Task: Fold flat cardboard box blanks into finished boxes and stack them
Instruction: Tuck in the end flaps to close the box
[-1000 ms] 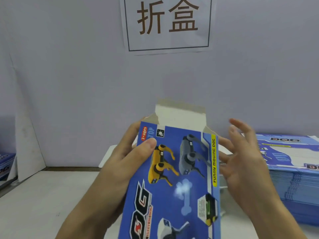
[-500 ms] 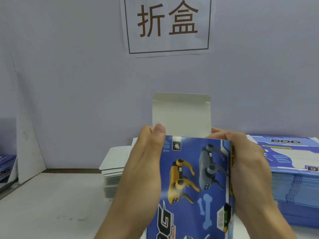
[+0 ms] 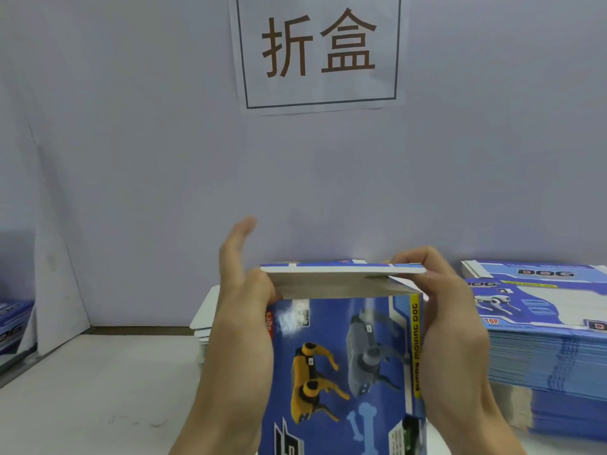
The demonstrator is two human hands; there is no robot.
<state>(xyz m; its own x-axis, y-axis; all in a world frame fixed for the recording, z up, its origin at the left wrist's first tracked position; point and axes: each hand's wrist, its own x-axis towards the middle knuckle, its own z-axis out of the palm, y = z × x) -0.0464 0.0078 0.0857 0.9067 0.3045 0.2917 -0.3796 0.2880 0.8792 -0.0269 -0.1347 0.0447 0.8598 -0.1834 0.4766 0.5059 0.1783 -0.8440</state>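
I hold a blue toy-dog box upright in front of me, printed with a yellow and a grey robot dog. Its white top flap lies folded over, nearly level across the open end. My left hand lies flat against the box's left side; its fingers point straight up past the flap and its thumb sits at the front corner. My right hand grips the right side, fingers curled over the far right end of the flap. The bottom of the box is out of frame.
A tall stack of flat blue box blanks fills the table's right side. A lower stack of white-faced blanks lies behind my left hand. More blue boxes sit at the far left. A paper sign hangs on the wall behind the white table.
The box has turned upright and squared up. The top flap, standing straight up half a second ago, has folded down level. My left fingers have lifted off the box edge and point upward.
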